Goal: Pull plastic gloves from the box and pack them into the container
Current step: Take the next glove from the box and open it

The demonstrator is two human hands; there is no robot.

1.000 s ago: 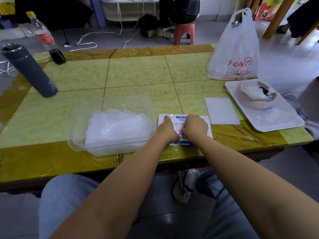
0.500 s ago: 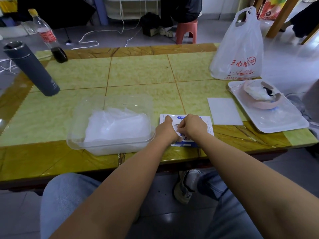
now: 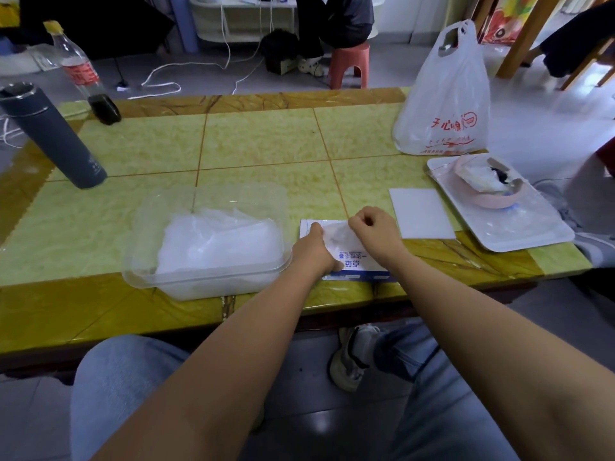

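Grey floor tiles at the back, loose white cables point(image 3: 159, 74) trailing across them and a pink plastic stool point(image 3: 349, 61) further along. Up front we have the green-and-amber marbled tabletop point(image 3: 259, 141).

Starting at the far left, a tall dark grey flask point(image 3: 53, 134) stands on the tabletop. Just behind it is a clear plastic bottle with a red label point(image 3: 81, 71), a little dark liquid in the bottom.

Moving in, the clear plastic container point(image 3: 213, 277) sits near the front edge, open on top, and inside it lies a heap of translucent plastic gloves point(image 3: 216, 241).

Just right of the container, touching or very nearly, is the flat white-and-blue box point(image 3: 352, 261), lying flat near the front edge. The left hand point(image 3: 314, 249) rests on its left part; how its fingers lie I cannot tell from this angle.

Now the right hand point(image 3: 372, 232), above the box's far right corner. Its fingers are curled in tight and they pinch a thin translucent plastic glove point(image 3: 336, 232), which stretches from the fist back across the top of the box.

On to the right, a plain white rectangular card point(image 3: 421, 212) lies flat just beside the box. Beyond it a white rectangular tray point(image 3: 532, 227) holds a pink band and some crumpled white material. Behind the tray stands a white plastic carrier bag with red print point(image 3: 446, 104).
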